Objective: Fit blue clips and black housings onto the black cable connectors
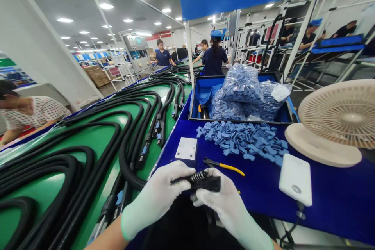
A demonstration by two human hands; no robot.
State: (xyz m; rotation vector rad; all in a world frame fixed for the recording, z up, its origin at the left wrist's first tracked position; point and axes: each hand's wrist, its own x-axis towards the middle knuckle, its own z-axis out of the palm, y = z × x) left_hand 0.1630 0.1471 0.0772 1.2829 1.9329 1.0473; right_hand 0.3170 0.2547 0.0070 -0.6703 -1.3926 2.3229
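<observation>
Both my hands wear white gloves and meet low in the middle over the near edge of the blue table. My left hand is closed on the left end of a black connector with a coiled metal spring on top. My right hand grips its right end from below. A thick black cable runs off to the left onto the green conveyor. Just beyond the connector lie yellow-handled pliers and a heap of small blue plastic pieces.
A white square plate, a white flat device with a cord and a beige fan sit on the table. A blue bin holds bags of blue pieces. Several black cables loop along the conveyor. Other workers stand at the far end and left.
</observation>
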